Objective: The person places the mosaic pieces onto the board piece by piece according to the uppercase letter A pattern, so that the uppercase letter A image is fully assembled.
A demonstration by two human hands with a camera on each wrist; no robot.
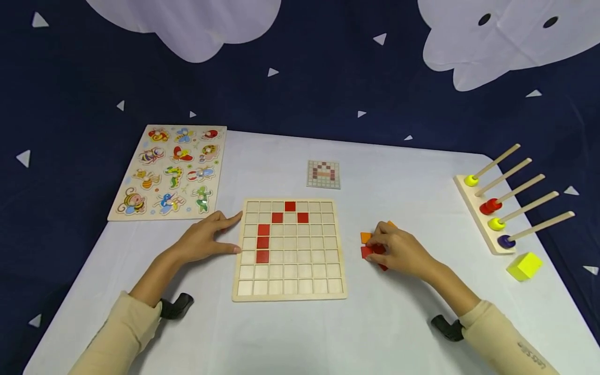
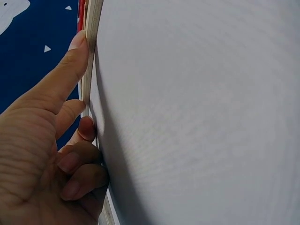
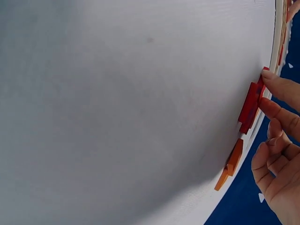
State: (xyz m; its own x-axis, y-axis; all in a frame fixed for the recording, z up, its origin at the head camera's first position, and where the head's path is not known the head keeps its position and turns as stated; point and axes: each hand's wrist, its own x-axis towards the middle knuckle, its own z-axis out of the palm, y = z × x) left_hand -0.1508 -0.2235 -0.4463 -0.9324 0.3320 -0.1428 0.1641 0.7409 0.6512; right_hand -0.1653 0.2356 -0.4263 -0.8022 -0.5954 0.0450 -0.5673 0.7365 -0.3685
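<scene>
Left hand (image 1: 202, 240) has its thumb and index finger stretched well apart, tips touching the left edge of the wooden board (image 1: 291, 284), other fingers loosely curled, nothing gripped. Right hand (image 1: 404, 251) is palm down beyond the board's right edge, thumb and index nearly closed, pinching a red tile (image 3: 261, 87). More red underneath, plus orange tiles (image 1: 365, 237) just beside it on the table (image 1: 290, 338). Board's got six red squares (image 1: 263, 242): one mid top edge, two just below, three stacked near the left edge. Little pattern card (image 1: 323, 183) lies between board and table's far edge.
</scene>
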